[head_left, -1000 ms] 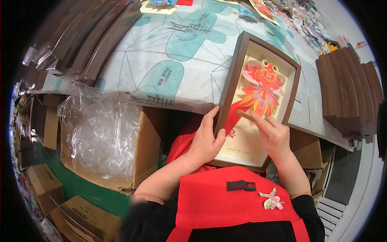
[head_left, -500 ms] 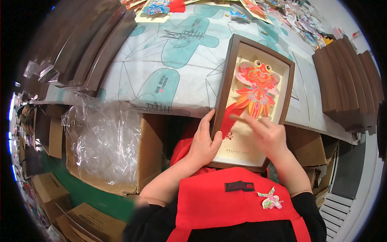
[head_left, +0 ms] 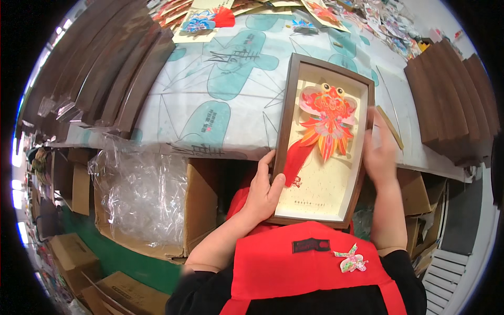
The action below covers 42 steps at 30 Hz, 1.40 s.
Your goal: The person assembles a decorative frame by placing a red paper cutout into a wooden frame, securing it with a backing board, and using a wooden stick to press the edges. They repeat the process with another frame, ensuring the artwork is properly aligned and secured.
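Brown frame [head_left: 284, 121]: left grip [head_left: 264, 193] clasps one side; blurred right grip [head_left: 381, 156], closure unclear, beside the other.

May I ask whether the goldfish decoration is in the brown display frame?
In: the display frame surrounds the goldfish decoration on every side.

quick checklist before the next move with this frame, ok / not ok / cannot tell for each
1. Left hand on left side of frame: ok
2. Grip of right hand on frame: cannot tell, blurred
3. Frame wholly over table: not ok, lower end extends past the edge
4. Fish ornament inside frame: ok
5. Red tassel inside frame: ok
6. Brown strip clear of right hand: cannot tell
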Each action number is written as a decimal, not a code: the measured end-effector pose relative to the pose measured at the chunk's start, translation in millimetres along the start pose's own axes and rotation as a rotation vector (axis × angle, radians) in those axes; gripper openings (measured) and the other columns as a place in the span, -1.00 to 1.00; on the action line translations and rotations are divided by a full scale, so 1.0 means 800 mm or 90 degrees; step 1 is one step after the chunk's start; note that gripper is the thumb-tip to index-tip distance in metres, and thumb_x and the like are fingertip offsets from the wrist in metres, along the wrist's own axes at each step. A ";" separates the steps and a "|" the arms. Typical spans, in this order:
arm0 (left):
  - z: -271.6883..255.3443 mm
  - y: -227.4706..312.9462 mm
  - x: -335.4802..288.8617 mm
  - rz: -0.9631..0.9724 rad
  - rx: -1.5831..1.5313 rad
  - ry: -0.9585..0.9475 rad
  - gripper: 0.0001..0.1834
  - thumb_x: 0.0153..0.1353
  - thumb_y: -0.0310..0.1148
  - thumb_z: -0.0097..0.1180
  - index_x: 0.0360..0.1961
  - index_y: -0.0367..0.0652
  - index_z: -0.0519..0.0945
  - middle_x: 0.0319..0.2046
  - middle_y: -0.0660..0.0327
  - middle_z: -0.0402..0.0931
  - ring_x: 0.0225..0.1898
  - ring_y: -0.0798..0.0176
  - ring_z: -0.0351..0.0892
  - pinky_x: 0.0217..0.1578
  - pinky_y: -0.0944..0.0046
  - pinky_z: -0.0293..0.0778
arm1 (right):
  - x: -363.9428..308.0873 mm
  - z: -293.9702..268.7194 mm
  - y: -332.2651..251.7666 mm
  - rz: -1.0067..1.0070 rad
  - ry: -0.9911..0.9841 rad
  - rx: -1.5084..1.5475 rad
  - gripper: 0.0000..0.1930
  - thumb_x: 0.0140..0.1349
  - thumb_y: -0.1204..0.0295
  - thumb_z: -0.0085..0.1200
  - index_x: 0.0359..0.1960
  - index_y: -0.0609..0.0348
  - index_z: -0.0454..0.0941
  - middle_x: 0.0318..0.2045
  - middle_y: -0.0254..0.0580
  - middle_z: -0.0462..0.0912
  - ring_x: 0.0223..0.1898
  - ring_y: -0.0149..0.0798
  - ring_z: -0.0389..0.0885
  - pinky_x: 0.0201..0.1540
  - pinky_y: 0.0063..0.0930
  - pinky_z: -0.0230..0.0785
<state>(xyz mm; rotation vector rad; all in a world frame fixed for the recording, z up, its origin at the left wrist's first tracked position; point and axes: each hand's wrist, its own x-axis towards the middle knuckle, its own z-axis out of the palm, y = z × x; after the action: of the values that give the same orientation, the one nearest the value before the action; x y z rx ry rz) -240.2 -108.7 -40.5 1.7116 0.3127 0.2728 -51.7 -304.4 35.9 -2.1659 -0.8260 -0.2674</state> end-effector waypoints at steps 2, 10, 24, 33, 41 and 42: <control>0.000 0.002 0.001 0.011 0.012 -0.004 -0.41 0.35 -0.28 -0.14 0.28 -0.40 0.07 0.16 -0.22 0.25 0.18 -0.12 0.32 0.18 0.12 0.22 | -0.016 0.033 -0.042 -0.220 -0.198 -0.066 -0.42 0.11 0.55 0.04 0.23 0.23 0.26 0.19 0.04 0.36 0.28 0.06 0.26 0.32 -0.03 0.02; 0.010 0.005 -0.004 0.023 -0.013 0.028 -0.44 0.40 -0.20 -0.21 0.26 -0.40 0.12 0.09 -0.19 0.33 0.11 -0.09 0.39 0.10 0.12 0.28 | -0.064 0.063 -0.078 -0.359 -0.304 -0.108 -0.36 0.01 0.47 0.11 0.19 0.37 0.24 0.15 -0.01 0.39 0.24 -0.04 0.31 0.29 0.24 -0.10; 0.004 -0.001 0.004 0.040 0.010 0.028 -0.41 0.40 -0.12 -0.22 0.25 -0.38 0.15 0.07 -0.19 0.37 0.10 -0.08 0.41 0.10 0.13 0.29 | -0.048 0.070 -0.069 -0.270 -0.228 -0.204 -0.39 0.12 0.38 0.11 0.24 0.15 0.23 -0.05 -0.22 0.57 0.33 0.05 0.16 0.29 0.26 -0.17; 0.008 -0.008 0.008 0.017 -0.025 0.083 -0.46 0.41 -0.12 -0.18 0.23 -0.31 0.22 -0.01 -0.01 0.44 0.01 0.18 0.43 0.06 0.26 0.30 | -0.091 0.072 -0.075 -0.399 -0.311 -0.004 -0.42 0.01 0.45 0.15 0.13 0.35 0.33 0.06 0.04 0.48 0.14 -0.05 0.45 0.19 -0.10 0.29; 0.011 -0.002 0.006 -0.063 -0.125 0.043 -0.38 0.31 -0.25 0.06 0.27 -0.29 0.15 0.05 0.01 0.42 0.08 0.23 0.40 0.09 0.26 0.31 | -0.110 -0.011 -0.025 -0.363 -0.461 0.089 -0.54 0.00 0.57 0.12 0.03 0.24 0.46 -0.03 0.01 0.56 0.02 -0.08 0.56 0.13 -0.23 0.40; 0.008 0.005 0.008 -0.097 -0.139 0.021 -0.35 0.28 -0.27 0.10 0.29 -0.29 0.13 0.05 0.00 0.42 0.09 0.23 0.40 0.10 0.26 0.32 | -0.112 -0.025 -0.007 -0.343 -0.311 -0.006 -0.58 0.03 0.57 0.10 0.02 0.24 0.48 -0.02 0.00 0.56 0.01 -0.10 0.56 0.11 -0.26 0.41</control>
<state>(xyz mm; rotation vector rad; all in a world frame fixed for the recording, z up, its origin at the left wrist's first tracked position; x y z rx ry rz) -231.4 -113.2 -37.3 1.4615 0.4207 0.2156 -122.0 -358.9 13.6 -2.0043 -1.6873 0.0006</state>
